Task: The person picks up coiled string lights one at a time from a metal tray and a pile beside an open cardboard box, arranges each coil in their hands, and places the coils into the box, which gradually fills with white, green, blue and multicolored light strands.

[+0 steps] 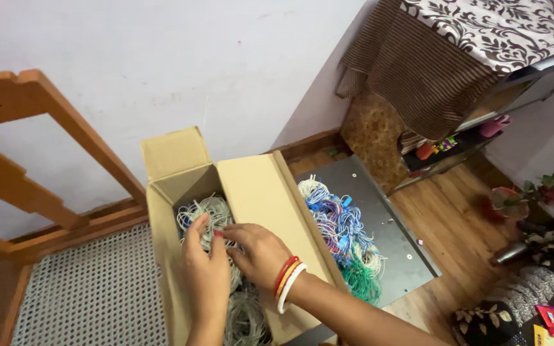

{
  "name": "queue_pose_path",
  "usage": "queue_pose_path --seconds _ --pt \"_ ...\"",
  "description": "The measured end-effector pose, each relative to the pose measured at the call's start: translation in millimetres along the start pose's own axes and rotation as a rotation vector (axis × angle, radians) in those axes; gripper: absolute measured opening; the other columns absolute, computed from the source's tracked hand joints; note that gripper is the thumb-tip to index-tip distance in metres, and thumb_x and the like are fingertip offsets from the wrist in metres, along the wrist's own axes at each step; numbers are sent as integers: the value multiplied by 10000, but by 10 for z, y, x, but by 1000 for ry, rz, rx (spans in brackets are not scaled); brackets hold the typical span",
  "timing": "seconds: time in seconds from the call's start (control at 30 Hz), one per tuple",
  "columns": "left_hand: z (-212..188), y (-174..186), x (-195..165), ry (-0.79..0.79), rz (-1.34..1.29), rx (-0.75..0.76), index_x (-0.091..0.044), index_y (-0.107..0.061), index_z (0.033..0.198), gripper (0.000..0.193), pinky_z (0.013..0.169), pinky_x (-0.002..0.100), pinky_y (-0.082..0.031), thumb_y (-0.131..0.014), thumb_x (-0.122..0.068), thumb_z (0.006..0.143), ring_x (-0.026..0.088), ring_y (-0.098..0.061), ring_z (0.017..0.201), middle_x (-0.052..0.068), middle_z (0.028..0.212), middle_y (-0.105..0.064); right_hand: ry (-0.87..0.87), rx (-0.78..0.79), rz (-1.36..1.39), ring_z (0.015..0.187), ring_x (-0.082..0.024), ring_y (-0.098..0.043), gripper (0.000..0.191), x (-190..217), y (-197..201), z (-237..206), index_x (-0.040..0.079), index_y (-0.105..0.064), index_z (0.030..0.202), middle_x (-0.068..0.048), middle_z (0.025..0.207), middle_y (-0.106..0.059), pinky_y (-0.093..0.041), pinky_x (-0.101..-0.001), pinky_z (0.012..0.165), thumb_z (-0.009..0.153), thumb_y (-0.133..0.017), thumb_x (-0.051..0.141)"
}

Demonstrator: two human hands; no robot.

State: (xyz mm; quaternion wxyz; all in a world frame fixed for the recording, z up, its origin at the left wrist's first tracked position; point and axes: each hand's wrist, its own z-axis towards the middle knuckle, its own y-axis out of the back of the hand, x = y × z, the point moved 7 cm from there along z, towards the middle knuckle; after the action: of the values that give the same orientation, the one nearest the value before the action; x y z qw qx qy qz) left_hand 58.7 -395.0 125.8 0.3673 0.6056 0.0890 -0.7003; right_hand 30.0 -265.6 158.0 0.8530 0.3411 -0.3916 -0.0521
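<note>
An open cardboard box (256, 187) stands in front of me, filled with coiled bundles of grey-white wire (208, 210). My left hand (204, 266) reaches into the box and rests on the wire bundles, fingers bent. My right hand (258, 251), with red, orange and white bangles on the wrist, is also inside the box, its fingers curled into the same wire next to my left hand. Whether either hand truly grips a bundle is hidden. To the right of the box lies a heap of blue, white and green wire coils (344, 240).
The coloured coils lie on a grey metal plate (392, 230) on a wooden floor. A perforated white mat (91, 295) is on the left, below a wooden frame (27, 147). A cloth-covered shelf (456, 70) stands back right, with a small flower pot (511, 200).
</note>
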Motion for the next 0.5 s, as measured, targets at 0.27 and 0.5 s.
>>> queue_pose_path --seconds 0.27,0.5 --pt "-3 -864 -422 155 -458 162 -7 -640 1249 286 940 301 -550 -605 -82 975 181 -716 1076 151 1174 -755 -336 -76 314 1031 -202 -761 304 -455 796 -47 53 -698 1220 -111 1133 -761 -609 -330 894 926 -675 124" --pt "-110 -1825 -649 159 -511 257 -11 -586 1317 383 1008 316 -528 -615 -91 944 210 -680 1222 169 1312 -695 -575 -211 348 922 -128 -746 246 -1637 1620 -391 38 -752 1129 -61 1004 -807 -599 -289 820 916 -691 143"
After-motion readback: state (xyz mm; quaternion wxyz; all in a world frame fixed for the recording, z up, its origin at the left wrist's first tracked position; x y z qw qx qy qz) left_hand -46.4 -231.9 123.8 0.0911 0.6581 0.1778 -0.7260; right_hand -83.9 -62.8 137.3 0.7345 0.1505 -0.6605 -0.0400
